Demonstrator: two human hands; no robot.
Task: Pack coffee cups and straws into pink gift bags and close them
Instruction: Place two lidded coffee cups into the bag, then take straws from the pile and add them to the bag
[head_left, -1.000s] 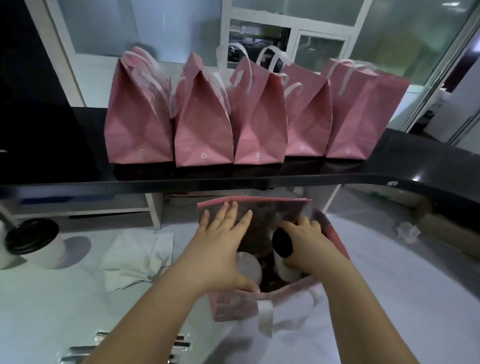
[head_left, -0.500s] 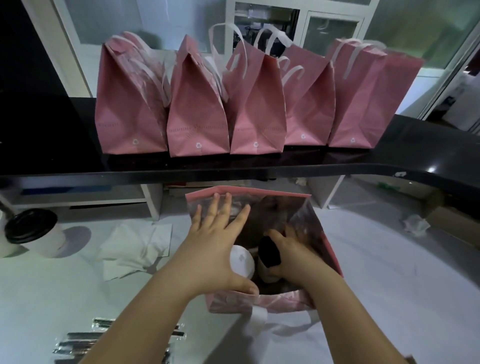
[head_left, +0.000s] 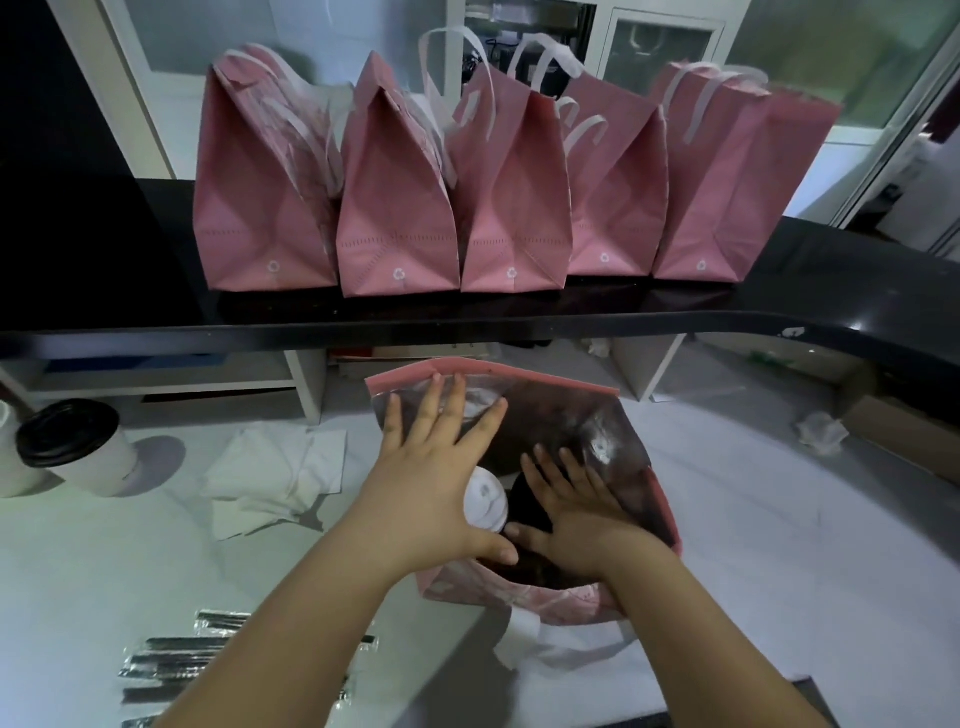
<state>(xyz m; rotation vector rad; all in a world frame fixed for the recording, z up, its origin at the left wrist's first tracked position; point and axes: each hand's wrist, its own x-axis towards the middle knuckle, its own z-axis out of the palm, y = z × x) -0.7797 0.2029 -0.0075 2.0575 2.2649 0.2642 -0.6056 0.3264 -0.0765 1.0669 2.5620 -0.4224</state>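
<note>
Though standing open on white surface (head_left: 779, 545), pink paper gift bag (head_left: 519, 370) probably light, thin-walled, easily creased; white-topped coffee cup (head_left: 485, 499) inside; left hand (head_left: 431, 483), right hand (head_left: 576, 514) spread flat against inner walls, gripping nothing; best lifted by white strap handle (head_left: 550, 649).

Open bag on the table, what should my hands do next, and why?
Probably draw the left hand out toward the straws: cups sit in the bag, the right hand is empty too, and no straw shows inside.
</note>
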